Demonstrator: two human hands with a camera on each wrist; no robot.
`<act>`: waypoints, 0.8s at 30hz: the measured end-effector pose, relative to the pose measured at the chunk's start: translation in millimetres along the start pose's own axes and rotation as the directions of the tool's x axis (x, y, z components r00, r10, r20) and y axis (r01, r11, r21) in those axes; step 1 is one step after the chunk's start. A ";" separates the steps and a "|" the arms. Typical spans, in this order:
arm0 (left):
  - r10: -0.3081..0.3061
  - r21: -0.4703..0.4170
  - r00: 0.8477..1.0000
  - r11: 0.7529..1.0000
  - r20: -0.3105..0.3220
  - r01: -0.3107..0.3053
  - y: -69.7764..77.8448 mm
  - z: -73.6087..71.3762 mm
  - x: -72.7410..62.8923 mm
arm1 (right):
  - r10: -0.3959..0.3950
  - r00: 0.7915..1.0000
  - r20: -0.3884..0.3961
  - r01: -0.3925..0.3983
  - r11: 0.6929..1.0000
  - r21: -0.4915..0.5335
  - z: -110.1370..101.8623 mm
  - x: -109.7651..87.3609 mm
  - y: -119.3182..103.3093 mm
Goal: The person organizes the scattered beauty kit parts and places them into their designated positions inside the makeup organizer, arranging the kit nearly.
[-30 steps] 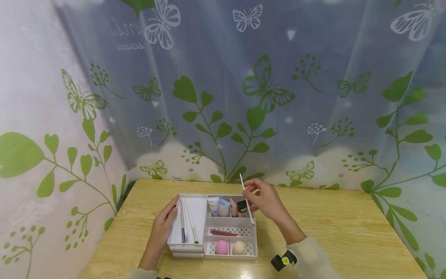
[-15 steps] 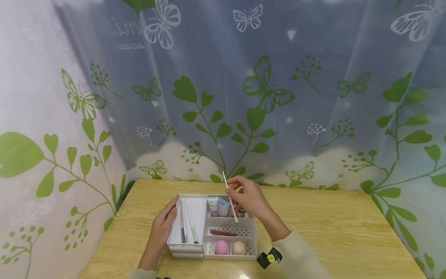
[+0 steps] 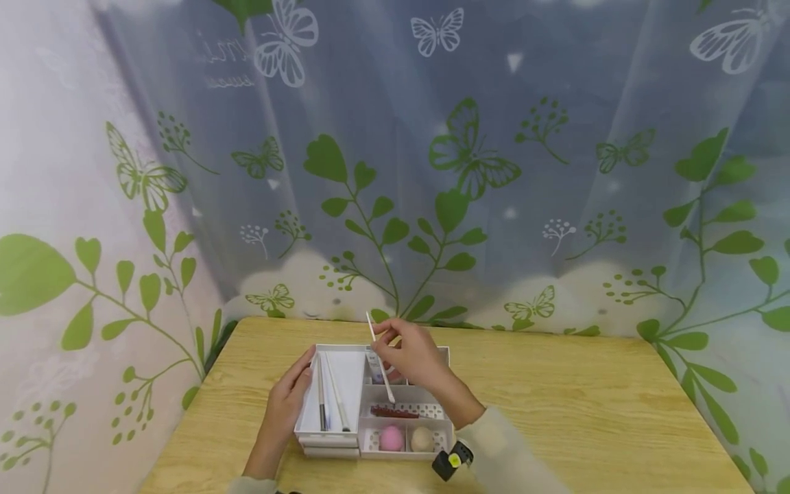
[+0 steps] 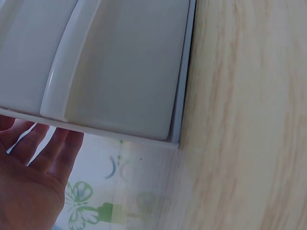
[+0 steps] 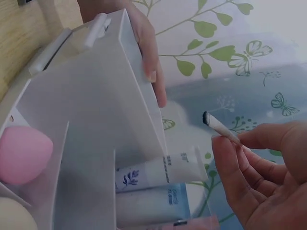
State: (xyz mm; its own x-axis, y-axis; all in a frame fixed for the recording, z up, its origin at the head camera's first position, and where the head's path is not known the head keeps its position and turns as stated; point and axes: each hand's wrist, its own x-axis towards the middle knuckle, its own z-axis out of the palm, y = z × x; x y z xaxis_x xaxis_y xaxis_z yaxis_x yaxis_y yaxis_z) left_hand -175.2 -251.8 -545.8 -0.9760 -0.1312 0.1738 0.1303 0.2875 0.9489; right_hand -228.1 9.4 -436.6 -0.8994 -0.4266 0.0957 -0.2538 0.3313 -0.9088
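Note:
My right hand pinches a slim white makeup brush between thumb and fingers, tilted above the right part of a white cosmetics organizer. In the right wrist view the brush shows a dark tip. My left hand rests along the organizer's left side, fingers fairly straight against the wall. Two more brushes lie in the raised left tray. Behind my right hand, a white tube and a blue-white tube stand in the back compartment; a pink tube is partly visible.
A red-brown slender item lies in the middle compartment. A pink sponge and a cream sponge sit in the front compartments. Everything stands on a wooden table, with a patterned curtain behind it.
My right hand has moved left with the brush, from the organizer's right edge to above its middle. The left hand has stayed at the organizer's left side.

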 end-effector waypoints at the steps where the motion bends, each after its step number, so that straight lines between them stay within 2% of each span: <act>1: 0.000 -0.001 1.000 1.000 0.000 0.000 0.0 -0.3 0.0 | 0.002 1.000 0.005 -0.002 1.000 0.001 2.7 0.4 -0.9; 9: -0.022 0.008 1.000 1.000 -0.011 0.023 0.8 0.3 -0.1 | -0.018 1.000 0.026 0.018 1.000 -0.009 27.0 5.8 -1.4; 13: -0.021 -0.007 1.000 1.000 -0.014 0.021 0.0 1.0 0.1 | -0.014 0.999 0.035 0.016 0.999 -0.047 36.7 7.8 0.3; 19: -0.012 -0.017 1.000 1.000 -0.017 0.011 -1.8 1.4 1.3 | 0.008 1.000 0.030 -0.003 0.988 -0.157 48.6 9.9 1.8; 24: -0.016 -0.015 1.000 1.000 -0.021 0.015 -3.0 0.6 1.8 | 0.010 0.999 0.032 -0.006 0.993 -0.120 56.9 9.5 2.9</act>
State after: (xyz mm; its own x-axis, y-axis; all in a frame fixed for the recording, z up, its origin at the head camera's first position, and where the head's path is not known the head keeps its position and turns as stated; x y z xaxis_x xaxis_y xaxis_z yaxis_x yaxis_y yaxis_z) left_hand -177.4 -252.3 -548.4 -0.9741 -0.1553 0.1644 0.1179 0.2716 0.9552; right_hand -217.1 -41.5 -461.4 -0.8897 -0.4505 0.0738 -0.2895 0.4319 -0.8542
